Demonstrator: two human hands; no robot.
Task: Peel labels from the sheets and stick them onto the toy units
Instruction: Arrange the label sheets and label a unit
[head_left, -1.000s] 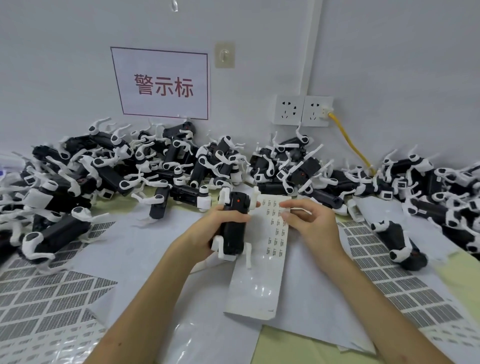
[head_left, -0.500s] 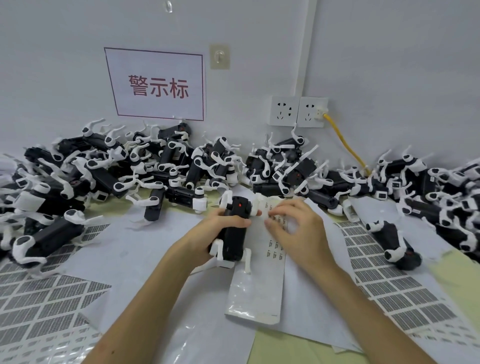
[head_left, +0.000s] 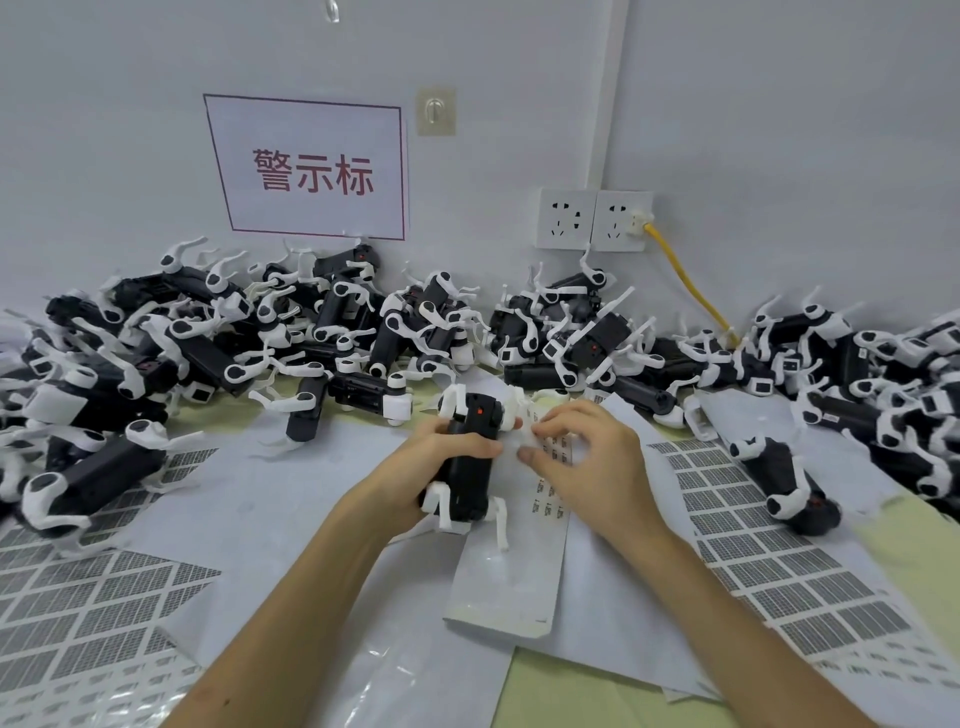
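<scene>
**One unit in hand, a heap behind it**

The left hand (head_left: 447, 457) grips a toy unit (head_left: 470, 467) round its matte black body, white moulded legs splayed below. Touching that unit on its right lies the narrow label strip (head_left: 511, 577) — glossy backing, near half bare, small printed labels farther up. The right hand (head_left: 587, 462) pinches at those labels with curled fingertips; whether one has lifted is too small to tell. Behind the unit a tangled heap of units (head_left: 311, 332) waits — labelled or not, I cannot tell. Gridded label sheets (head_left: 753, 540) cover the bench (head_left: 597, 696) on both sides
</scene>
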